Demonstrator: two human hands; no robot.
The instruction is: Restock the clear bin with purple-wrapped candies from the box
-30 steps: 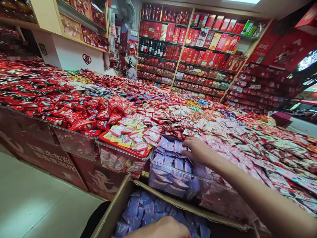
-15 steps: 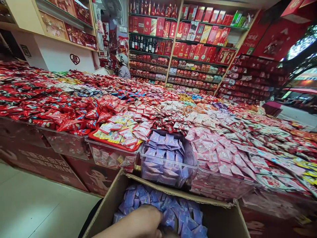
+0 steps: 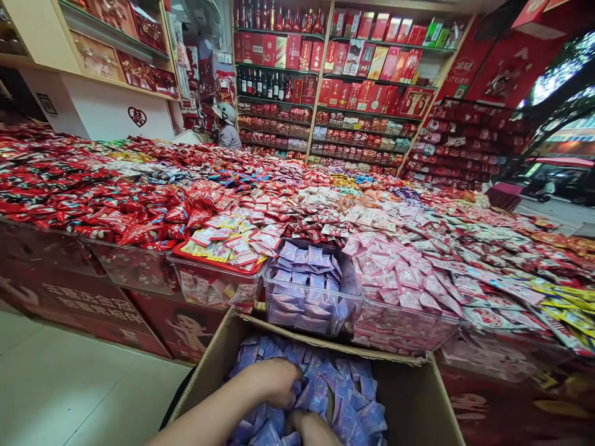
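A cardboard box [image 3: 400, 396] full of small purple candy packets [image 3: 320, 393] is right in front of me. My left hand [image 3: 279, 381] reaches into it from the lower left, its fingers curled down around a purple packet, the fingertips partly hidden. Lower down, my right hand [image 3: 310, 426] is sunk among the packets, and its fingers are hidden by them. Just beyond the box's far edge stands a clear plastic bin [image 3: 316, 294] with similar purple packets stacked in rows.
Pink packets [image 3: 404, 272] fill the bin to the right; a red-rimmed bin [image 3: 211, 266] of yellow and pink packets is on the left. Heaps of red packets [image 3: 139, 217] cover the counter. A person in a helmet [image 3: 227, 124] is at the back, near shelves [image 3: 320, 74] of bottles and boxes.
My left hand has shifted slightly left and up among the packets. More of my right hand shows now. The view has turned a little to the right.
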